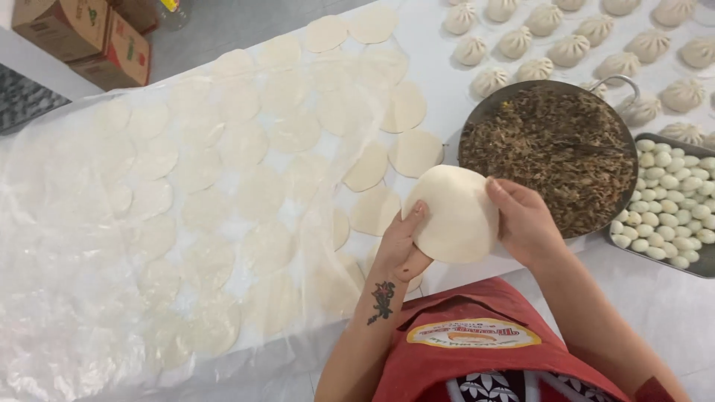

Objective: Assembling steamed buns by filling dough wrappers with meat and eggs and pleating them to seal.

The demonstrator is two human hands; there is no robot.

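Note:
A round, flat white dough wrapper (454, 212) is held up between both hands just above the table's near edge. My left hand (402, 246) supports it from below and the left, thumb on its rim. My right hand (521, 219) grips its right edge. Just behind it sits a round metal pan (477, 119) full of dark chopped filling (551, 149), with a utensil lying in the filling.
Several more flat wrappers (261, 149) lie across the white table under a clear plastic sheet (67, 283). Pleated buns (570, 48) stand in rows at the back right. A metal tray (700, 264) of small white balls sits right. Cardboard boxes (82, 37) stand top left.

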